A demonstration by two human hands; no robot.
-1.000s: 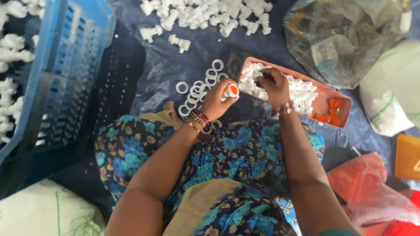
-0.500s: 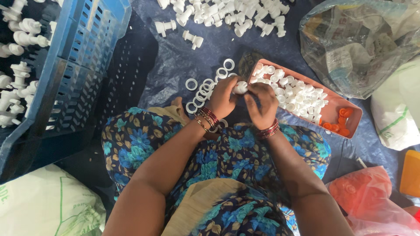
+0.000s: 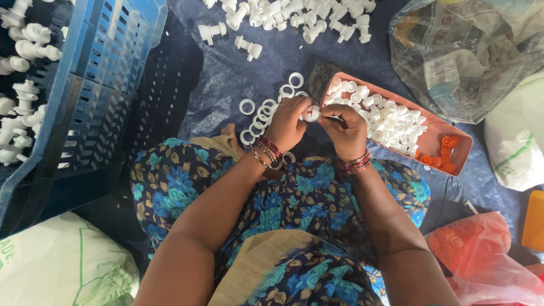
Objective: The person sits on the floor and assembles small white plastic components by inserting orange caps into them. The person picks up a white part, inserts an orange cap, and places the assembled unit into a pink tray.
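Note:
My left hand [image 3: 288, 123] pinches a small white plastic cap piece [image 3: 310, 113] at its fingertips. Pressed against the same piece from the right is my right hand [image 3: 347, 130], its fingers closed on it. Both hands meet just above my lap, over the dark blue sheet [image 3: 226, 85]. Directly beyond them lies an orange tray [image 3: 462, 148] heaped with white caps, with a few orange rings [image 3: 442, 153] at its right end. Several loose white rings [image 3: 266, 110] lie on the sheet beside my left hand.
A blue slotted crate [image 3: 96, 85] stands at the left, with white fittings behind it. More white fittings [image 3: 294, 14] are strewn along the top. A clear plastic bag [image 3: 464, 51] sits top right, white sacks [image 3: 56, 266] lower left and right, a red bag [image 3: 481, 249] lower right.
My right hand left the orange tray and came to my left hand; both now close on the white piece. The view has shifted slightly.

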